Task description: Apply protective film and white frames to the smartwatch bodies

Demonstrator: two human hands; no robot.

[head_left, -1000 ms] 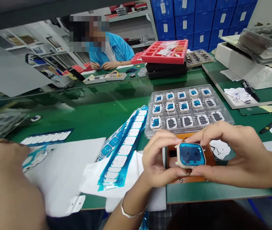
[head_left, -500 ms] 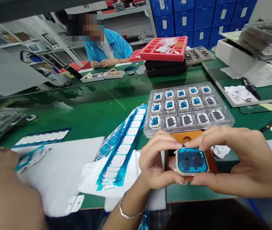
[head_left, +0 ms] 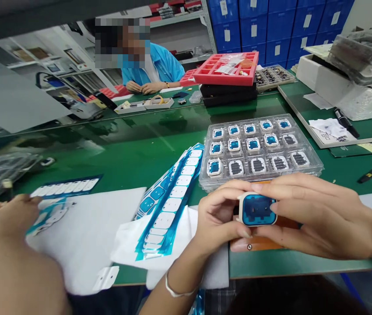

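Both my left hand [head_left: 220, 218] and my right hand [head_left: 314, 216] grip a small rounded-square module [head_left: 257, 210] with a white frame and a blue film face. My right fingertips lie over its right edge. An orange-brown fixture [head_left: 258, 240] sits beneath my hands, mostly hidden. Just behind them stands a clear plastic tray [head_left: 261, 151] of similar modules in rows. Left of my left hand lie blue-and-white film strips [head_left: 173, 201]. At far left, a co-worker's hand [head_left: 5, 210] touches a blue-and-white film piece [head_left: 50, 216] on a white sheet [head_left: 87, 245].
The green bench mat [head_left: 123, 162] runs across the view. Behind the tray stands a red compartment tray [head_left: 225, 68] on black trays. A seated person in a blue smock [head_left: 155, 65] works opposite, before blue storage bins [head_left: 271, 26]. A white foam box [head_left: 330, 87] stands at right.
The module has moved up and away from the fixture, toward the clear tray, and looks turned a little. My right fingers now overlap it. The co-worker's hand has shifted toward the film piece.
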